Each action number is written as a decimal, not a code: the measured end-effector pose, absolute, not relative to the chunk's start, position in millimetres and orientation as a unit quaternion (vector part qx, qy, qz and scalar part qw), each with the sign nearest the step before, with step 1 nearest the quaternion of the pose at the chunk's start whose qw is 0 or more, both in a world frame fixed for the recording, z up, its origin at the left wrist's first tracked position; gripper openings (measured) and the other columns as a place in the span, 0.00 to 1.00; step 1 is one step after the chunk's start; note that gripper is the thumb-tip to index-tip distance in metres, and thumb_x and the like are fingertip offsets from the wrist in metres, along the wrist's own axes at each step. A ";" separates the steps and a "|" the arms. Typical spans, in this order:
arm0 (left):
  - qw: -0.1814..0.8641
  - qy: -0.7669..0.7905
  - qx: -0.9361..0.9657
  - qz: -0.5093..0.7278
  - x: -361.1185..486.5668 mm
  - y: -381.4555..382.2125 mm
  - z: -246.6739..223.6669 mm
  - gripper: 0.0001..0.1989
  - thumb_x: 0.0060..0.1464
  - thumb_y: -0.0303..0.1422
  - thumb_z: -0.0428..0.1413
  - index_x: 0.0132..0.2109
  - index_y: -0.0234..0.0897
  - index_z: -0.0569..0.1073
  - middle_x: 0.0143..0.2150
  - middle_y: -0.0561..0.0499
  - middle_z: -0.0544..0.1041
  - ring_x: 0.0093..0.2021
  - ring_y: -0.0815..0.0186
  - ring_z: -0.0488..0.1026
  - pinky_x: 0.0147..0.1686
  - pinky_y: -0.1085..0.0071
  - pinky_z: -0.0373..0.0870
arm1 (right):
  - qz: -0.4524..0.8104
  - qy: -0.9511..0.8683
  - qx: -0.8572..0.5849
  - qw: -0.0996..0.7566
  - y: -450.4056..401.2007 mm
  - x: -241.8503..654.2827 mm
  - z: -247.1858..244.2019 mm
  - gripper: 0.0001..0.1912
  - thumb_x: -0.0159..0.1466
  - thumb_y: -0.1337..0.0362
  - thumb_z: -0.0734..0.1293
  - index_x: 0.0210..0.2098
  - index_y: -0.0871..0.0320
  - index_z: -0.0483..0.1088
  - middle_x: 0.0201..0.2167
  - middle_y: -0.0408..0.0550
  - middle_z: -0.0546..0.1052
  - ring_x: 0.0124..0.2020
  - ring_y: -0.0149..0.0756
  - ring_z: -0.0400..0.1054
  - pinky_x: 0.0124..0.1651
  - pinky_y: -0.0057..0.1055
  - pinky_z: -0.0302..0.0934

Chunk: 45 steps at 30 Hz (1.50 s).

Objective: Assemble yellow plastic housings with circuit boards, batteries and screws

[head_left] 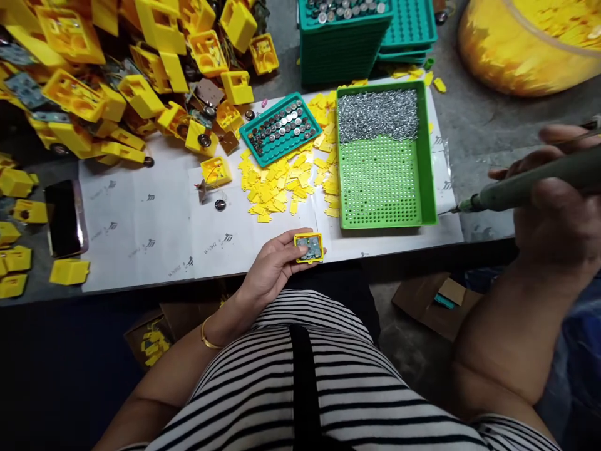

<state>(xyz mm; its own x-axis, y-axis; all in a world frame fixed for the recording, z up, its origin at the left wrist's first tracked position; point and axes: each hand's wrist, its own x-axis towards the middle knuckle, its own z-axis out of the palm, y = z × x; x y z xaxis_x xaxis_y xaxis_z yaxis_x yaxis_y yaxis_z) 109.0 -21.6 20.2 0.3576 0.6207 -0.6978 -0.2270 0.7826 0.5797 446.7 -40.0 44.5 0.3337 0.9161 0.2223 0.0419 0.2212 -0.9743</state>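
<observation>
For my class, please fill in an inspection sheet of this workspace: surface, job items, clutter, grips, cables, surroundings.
Surface: printed white sheeting over a grey tabletop.
Job items: small yellow case holding a circuit board; handheld driver; green tray, small metal parts at its far end.
Clutter: loose yellow pieces, heaped yellow housings, phone.
Grips: left holds the case; right holds the driver.
Cables: thin wires at an open yellow housing; driver cord, cannot tell.
Surroundings: stacked teal trays, bulging yellow bag, cardboard box below.
</observation>
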 end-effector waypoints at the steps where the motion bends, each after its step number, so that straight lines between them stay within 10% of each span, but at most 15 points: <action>1: 0.803 0.499 0.196 0.259 110.6 -21.8 20.6 0.17 0.49 0.24 0.59 0.48 0.30 0.73 0.44 0.43 0.80 0.42 0.60 0.80 0.41 0.68 0.77 | 0.308 -0.485 -0.529 0.625 -37.1 448.6 46.8 0.18 0.53 0.57 0.75 0.44 0.42 0.76 0.49 0.39 0.74 0.39 0.34 0.69 0.45 0.30 0.68; 9: 0.836 0.480 0.216 0.156 132.9 -29.7 19.1 0.18 0.51 0.28 0.61 0.51 0.32 0.72 0.45 0.42 0.80 0.46 0.60 0.78 0.43 0.69 0.76 | 0.136 -0.493 -0.424 0.748 -31.8 414.4 64.2 0.14 0.53 0.60 0.72 0.40 0.47 0.76 0.43 0.41 0.75 0.21 0.29 0.65 0.22 0.33 0.67; 14: 0.842 0.471 0.249 0.085 156.6 -34.6 13.4 0.20 0.50 0.31 0.62 0.52 0.33 0.73 0.46 0.44 0.80 0.45 0.62 0.77 0.42 0.69 0.76 | 0.136 -0.454 -0.488 0.733 -25.1 385.5 62.8 0.11 0.57 0.55 0.71 0.39 0.49 0.71 0.18 0.36 0.64 0.16 0.31 0.60 0.23 0.32 0.65; 34: 0.842 0.479 0.242 0.066 167.5 -29.4 18.1 0.21 0.49 0.35 0.63 0.50 0.34 0.74 0.48 0.42 0.79 0.48 0.58 0.76 0.42 0.66 0.75 | 0.129 -0.427 -0.596 0.667 -1.1 367.5 21.9 0.23 0.58 0.38 0.62 0.42 0.46 0.62 0.20 0.40 0.62 0.16 0.35 0.57 0.22 0.38 0.60; 45: 0.841 0.483 0.222 0.098 170.2 -30.7 17.0 0.16 0.50 0.31 0.62 0.47 0.33 0.76 0.46 0.42 0.80 0.43 0.61 0.77 0.41 0.67 0.76 | 0.130 -0.485 -0.539 0.676 -0.6 364.7 28.7 0.18 0.59 0.44 0.67 0.42 0.46 0.66 0.21 0.39 0.65 0.16 0.33 0.60 0.21 0.35 0.61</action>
